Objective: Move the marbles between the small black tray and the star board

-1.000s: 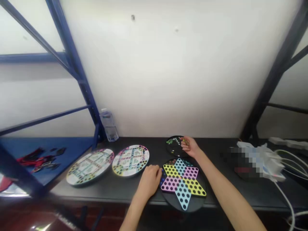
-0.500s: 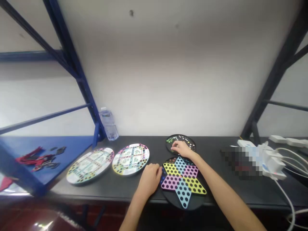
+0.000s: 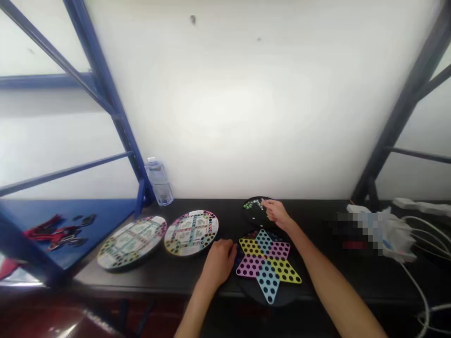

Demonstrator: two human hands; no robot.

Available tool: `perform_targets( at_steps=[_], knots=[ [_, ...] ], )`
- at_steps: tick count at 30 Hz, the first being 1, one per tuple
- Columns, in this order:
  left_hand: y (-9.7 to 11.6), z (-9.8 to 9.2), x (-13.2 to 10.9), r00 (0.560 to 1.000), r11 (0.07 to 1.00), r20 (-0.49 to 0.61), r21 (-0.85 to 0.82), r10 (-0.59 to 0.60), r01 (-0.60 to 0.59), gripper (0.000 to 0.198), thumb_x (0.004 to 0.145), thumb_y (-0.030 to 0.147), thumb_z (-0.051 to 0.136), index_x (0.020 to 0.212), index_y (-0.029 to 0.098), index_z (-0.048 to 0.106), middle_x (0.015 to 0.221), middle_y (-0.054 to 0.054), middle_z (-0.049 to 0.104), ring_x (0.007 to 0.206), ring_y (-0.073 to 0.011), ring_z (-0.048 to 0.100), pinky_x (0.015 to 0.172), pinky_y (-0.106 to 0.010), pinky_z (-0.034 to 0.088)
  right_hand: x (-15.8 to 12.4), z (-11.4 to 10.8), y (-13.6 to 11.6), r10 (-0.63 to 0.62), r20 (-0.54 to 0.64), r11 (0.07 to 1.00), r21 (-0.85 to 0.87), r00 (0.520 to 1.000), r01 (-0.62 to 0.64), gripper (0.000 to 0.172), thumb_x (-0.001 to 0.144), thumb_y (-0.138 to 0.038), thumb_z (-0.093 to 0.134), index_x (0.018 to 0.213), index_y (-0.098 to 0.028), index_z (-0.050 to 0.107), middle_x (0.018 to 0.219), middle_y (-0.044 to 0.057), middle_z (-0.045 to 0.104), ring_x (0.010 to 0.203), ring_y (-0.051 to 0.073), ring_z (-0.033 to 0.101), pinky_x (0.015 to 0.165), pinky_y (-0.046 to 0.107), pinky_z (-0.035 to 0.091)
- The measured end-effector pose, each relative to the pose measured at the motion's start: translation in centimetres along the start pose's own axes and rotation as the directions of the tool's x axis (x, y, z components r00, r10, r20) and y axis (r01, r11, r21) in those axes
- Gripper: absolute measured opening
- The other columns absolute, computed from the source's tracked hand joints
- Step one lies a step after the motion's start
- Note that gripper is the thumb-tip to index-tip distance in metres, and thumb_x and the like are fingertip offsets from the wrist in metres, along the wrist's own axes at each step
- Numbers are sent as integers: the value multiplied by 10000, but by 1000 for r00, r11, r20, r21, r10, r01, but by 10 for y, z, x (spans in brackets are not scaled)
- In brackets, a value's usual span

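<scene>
A star-shaped board (image 3: 265, 257) in yellow, pink and blue, full of round holes, lies on a round black base near the table's front edge. My left hand (image 3: 221, 259) rests at its left side, fingers curled against the base's rim. Behind the board is a round black tray (image 3: 254, 218) with small green and white pieces, mostly at its back left. My right hand (image 3: 276, 212) is over the tray's right part, thumb and fingers pinched together; anything between them is too small to make out.
Two round patterned boards, one at the left (image 3: 133, 242) and one nearer (image 3: 192, 233), lie left of my hands. A clear bottle (image 3: 160, 183) stands against the wall. White plugs and cables (image 3: 398, 234) are at the right.
My right hand has moved slightly right over the black tray and its fingers have closed into a pinch. Fewer white pieces show on the tray's right side. My left hand has stayed in place.
</scene>
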State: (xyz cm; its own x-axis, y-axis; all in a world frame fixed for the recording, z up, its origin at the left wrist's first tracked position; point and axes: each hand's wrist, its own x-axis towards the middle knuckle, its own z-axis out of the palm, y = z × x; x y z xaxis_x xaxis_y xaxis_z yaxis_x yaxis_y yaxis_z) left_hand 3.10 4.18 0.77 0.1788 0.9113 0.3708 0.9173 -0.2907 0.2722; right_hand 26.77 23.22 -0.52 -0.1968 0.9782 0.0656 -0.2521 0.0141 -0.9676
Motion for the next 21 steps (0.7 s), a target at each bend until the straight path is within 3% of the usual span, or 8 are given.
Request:
perform_targets(
  at_steps=[3,7,11,17,21],
  knots=[
    [0,-1,0,1000,1000,3,-5,-4,4,318,1007,276,364,733,217,513,771,-38,612,776,-191,574,733,-295,375,3,-23,-6,52,-67,951,308,996,-29,252,806,-382,692,758,-195,530,439,-127,270,340,38,169,301,162,140],
    [0,-1,0,1000,1000,6,-11,1,-1,317,1006,275,365,729,217,506,760,-34,608,767,-189,572,726,-294,372,6,-47,-7,98,-143,868,496,985,-14,178,873,-315,550,744,-199,510,449,-99,316,326,48,208,283,157,193],
    [0,0,1,1000,1000,-2,-12,-6,6,322,1007,282,362,728,215,508,760,-38,603,763,-189,571,727,-298,376,4,-50,-4,134,-185,852,523,973,-18,224,880,-324,527,696,-211,465,463,-75,369,326,55,243,275,162,203],
    [1,-1,1,1000,1000,9,-3,2,-2,328,1012,284,357,721,215,491,756,-35,600,762,-187,565,724,-301,377,-12,-32,-15,100,-230,905,426,968,7,377,878,-313,591,592,-218,364,406,-101,275,322,46,201,280,159,129],
    [1,-1,1,1000,1000,17,1,7,-7,326,1016,286,350,731,216,492,766,-38,601,775,-190,570,733,-302,380,-47,-20,-30,61,-105,932,362,993,-19,481,857,-377,653,551,-223,316,392,-106,239,326,46,191,286,175,135]
  ],
)
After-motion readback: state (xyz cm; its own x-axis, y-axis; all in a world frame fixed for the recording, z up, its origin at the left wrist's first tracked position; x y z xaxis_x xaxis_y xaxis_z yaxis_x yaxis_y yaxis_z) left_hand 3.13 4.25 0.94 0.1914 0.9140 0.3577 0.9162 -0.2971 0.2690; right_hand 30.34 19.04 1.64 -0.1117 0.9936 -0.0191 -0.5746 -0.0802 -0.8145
